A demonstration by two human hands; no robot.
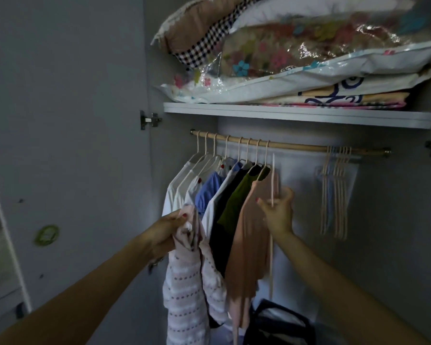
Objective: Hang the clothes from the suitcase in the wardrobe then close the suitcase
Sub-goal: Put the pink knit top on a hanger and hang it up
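Left grip: my left hand [171, 229] is clenched around the bunched top of a pink-and-white patterned garment [184, 290], low and in front of the hung row. I judge I hold it by the collar end so the body falls free for the hanger.

Right grip: my right hand [278, 207] pinches a pale hanger [273, 185] between thumb and fingers, just right of the last hung piece. I judge it is kept close to the garment so the two can be joined in the air.

Garment axis: its long axis runs straight down, top end in my left hand, hem pointing at the wardrobe floor and out of view at the bottom edge.

Hanger axis: it looks edge-on, its thin line near vertical, upper end pointing toward the rail [291, 145]. Whether that end is the hook, I cannot tell.

Hung row: eight or so pieces on the left part of the rail, packed shoulder to shoulder, the peach top [249, 235] last. I judge the gap to its right is where this one goes.

Spare hangers: a bundle of empty hangers [335, 190] hangs at the rail's right end, well apart from the clothes.

Shelf: the shelf [299, 115] above the rail carries bagged bedding.

Suitcase: not in view; a dark bag [279, 322] sits on the wardrobe floor.

Stage: I judge this garment is not yet on its hanger.
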